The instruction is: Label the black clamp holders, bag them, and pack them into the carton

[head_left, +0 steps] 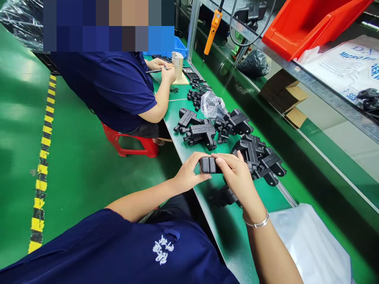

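Note:
Between my two hands I hold a black plastic part [208, 165], its blocky end with a groove down the middle facing me. My left hand [191, 171] grips it from the left, thumb below and fingers over the top. My right hand [237, 169] closes on its right side, with the thumb on the near face. Just beyond lie black T-shaped plastic housings [203, 132], one lettered BOSCH. More black housings [263, 157] are heaped to the right, partly behind my right hand. Another dark piece [226, 195] shows under my right wrist.
A co-worker [103, 83] sits on a red stool [133, 142] at the far left, handling a thin rod by a beige fixture [178, 67]. An orange electric screwdriver [213, 31] hangs above the bench [216, 236]. A red bin [308, 23] sits on the shelf; white plastic bag [310, 240] lies right.

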`<move>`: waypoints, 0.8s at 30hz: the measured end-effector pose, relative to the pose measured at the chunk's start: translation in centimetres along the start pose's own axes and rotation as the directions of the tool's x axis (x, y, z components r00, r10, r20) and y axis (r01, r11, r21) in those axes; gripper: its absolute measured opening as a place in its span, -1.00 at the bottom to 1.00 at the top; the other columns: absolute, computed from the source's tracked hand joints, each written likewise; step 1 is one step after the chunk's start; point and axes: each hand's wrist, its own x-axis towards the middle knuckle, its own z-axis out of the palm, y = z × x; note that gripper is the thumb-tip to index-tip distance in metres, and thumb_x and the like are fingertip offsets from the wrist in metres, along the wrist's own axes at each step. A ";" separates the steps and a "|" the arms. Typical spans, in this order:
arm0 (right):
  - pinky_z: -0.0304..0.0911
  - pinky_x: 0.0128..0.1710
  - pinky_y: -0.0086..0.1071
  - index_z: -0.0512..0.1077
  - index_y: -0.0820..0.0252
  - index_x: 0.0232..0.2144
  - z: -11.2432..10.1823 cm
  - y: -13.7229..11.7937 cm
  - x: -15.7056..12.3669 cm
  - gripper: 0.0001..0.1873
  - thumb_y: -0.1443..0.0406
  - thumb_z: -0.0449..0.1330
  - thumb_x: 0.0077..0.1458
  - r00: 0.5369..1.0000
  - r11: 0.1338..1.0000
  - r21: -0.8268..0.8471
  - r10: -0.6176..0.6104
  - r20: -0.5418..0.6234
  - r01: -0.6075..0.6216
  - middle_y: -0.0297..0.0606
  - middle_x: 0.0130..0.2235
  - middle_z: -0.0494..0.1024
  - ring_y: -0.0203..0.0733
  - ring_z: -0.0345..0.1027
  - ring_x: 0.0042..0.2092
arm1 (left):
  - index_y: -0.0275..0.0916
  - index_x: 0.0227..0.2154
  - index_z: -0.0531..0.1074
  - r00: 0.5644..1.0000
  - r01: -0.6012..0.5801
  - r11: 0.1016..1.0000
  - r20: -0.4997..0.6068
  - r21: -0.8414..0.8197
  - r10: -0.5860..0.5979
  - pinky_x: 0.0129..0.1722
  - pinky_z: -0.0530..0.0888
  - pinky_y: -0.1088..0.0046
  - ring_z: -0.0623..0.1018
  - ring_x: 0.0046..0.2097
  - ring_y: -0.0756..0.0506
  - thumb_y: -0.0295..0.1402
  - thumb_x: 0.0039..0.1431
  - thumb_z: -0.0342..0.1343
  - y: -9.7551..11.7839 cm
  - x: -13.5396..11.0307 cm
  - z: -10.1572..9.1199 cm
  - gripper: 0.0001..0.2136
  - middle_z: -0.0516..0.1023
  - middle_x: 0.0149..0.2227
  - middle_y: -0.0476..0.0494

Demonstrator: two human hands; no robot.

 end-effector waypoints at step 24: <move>-0.23 0.32 0.31 0.47 -0.01 0.01 -2.4 3.0 -4.0 -0.70 0.14 0.09 0.30 0.955 0.919 -0.350 -0.252 -0.158 0.185 -0.21 0.05 0.56 0.00 0.43 0.11 | -0.12 -0.03 0.42 0.997 -0.060 0.996 0.048 0.066 0.057 -0.01 0.45 0.25 0.52 -0.02 -0.22 -0.21 0.03 0.34 0.9 0.4 -1.6 -0.57 0.52 -0.07 -0.18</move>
